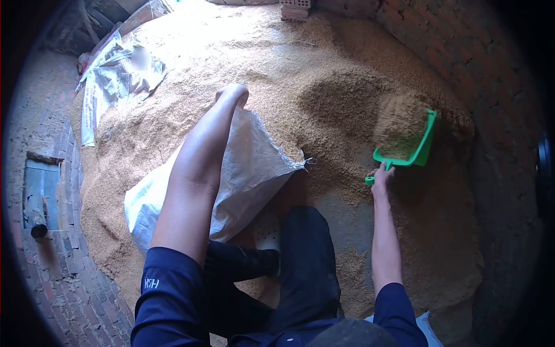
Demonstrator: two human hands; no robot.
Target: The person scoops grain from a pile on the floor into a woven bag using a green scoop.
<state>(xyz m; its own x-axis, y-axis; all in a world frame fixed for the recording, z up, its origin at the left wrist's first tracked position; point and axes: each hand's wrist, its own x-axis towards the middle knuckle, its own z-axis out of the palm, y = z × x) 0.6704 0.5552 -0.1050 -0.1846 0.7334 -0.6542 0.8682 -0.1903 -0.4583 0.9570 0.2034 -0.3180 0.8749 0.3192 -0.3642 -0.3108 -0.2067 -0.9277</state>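
A green dustpan is tilted over the pile at the right, with golden-brown grain spilling or flying about its mouth. My right hand is closed round its short handle. At the left, a white woven sack lies slanted against my legs, its frayed mouth turned toward the pile. My left hand is closed at the upper rim of this sack; the fingers are partly hidden behind the wrist. Loose grain, which looks like rice in husk, surrounds both, with a dark hollow dug left of the dustpan.
Brick walls curve round the pile. A crumpled printed sack lies on the grain at the upper left. A hollow brick stands at the back. Grey floor shows by my knee. A pipe end juts out at the left.
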